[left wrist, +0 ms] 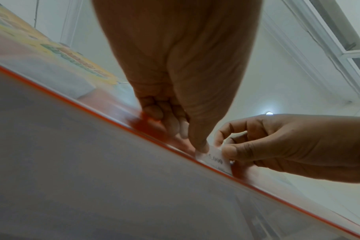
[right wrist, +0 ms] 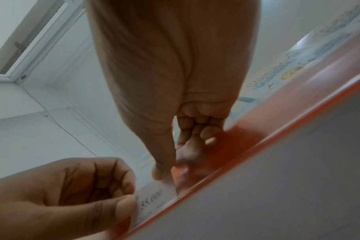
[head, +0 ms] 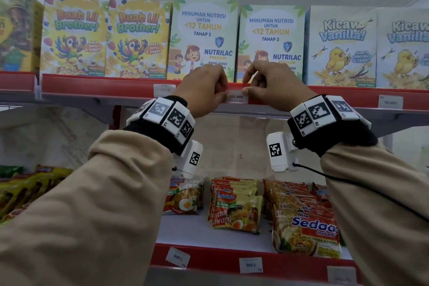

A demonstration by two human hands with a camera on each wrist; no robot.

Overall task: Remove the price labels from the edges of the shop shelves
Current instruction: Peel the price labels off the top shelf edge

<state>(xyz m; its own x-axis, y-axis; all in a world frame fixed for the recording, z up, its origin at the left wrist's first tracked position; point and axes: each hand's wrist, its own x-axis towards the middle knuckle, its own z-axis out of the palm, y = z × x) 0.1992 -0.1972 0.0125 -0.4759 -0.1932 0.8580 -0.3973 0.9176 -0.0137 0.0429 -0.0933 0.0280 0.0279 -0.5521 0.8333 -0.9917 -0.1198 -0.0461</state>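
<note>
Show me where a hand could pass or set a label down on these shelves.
Free: the white lower shelf between the left noodle packs and the egg-noodle pack, in front of them too. Crowded: the top shelf, boxes side by side, and its red edge, where left hand and right hand work the 55.000 label.
</note>
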